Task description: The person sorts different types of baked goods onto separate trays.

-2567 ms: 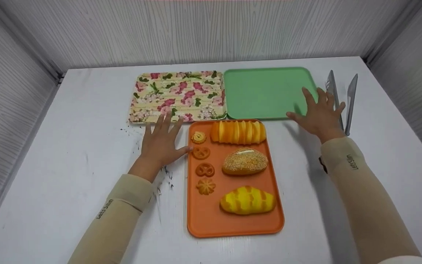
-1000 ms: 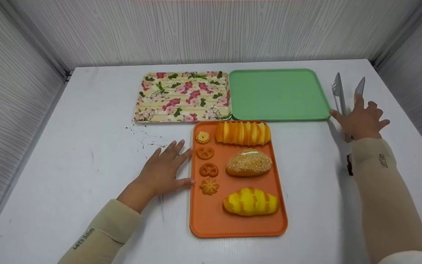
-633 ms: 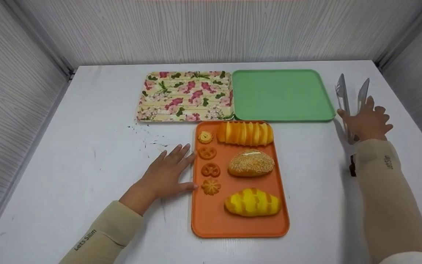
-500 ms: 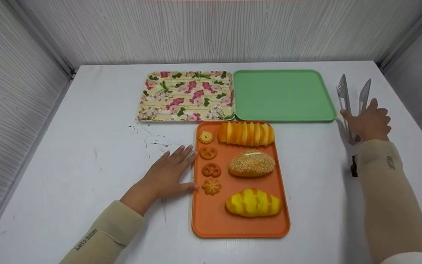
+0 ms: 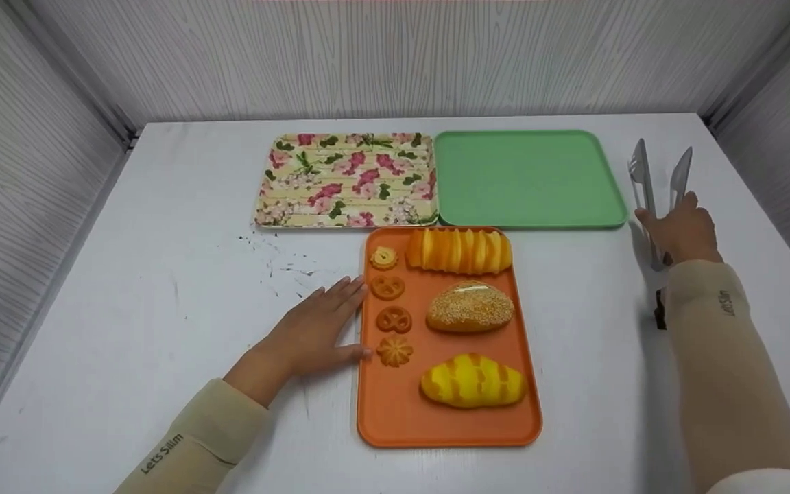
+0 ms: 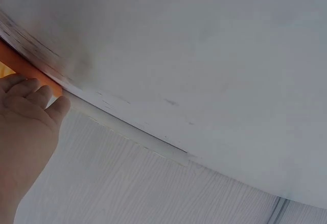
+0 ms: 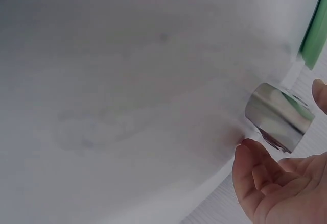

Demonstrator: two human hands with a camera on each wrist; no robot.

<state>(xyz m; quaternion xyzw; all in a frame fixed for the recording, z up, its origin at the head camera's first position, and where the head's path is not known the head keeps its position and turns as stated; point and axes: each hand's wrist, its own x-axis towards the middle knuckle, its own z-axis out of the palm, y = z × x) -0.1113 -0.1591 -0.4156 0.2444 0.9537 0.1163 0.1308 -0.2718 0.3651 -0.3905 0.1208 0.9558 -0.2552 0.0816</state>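
Observation:
My left hand (image 5: 309, 336) lies along the left edge of the orange tray (image 5: 395, 418), fingers fairly straight, with fingertips and thumb at the rim. On that tray sit a sliced loaf (image 5: 460, 250), a sesame bun (image 5: 470, 307), a yellow striped bread (image 5: 474, 381) and a column of small cookies (image 5: 393, 320). At the right, my right hand (image 5: 687, 233) spans the metal tongs (image 5: 644, 175), thumb to their left and bent fingers to their right. In the right wrist view, the shiny tongs end (image 7: 278, 117) shows between thumb and fingers, with a gap beside the thumb.
A floral tray (image 5: 343, 180) and a green tray (image 5: 529, 178) stand side by side behind the orange one. Grey wood-grain panels (image 5: 395, 58) enclose the white table (image 5: 127, 274) at the back and sides.
My right hand has moved right from near the green tray to the tongs, and its spread fingers have drawn in around them. My left hand has come nearer along the orange tray's edge.

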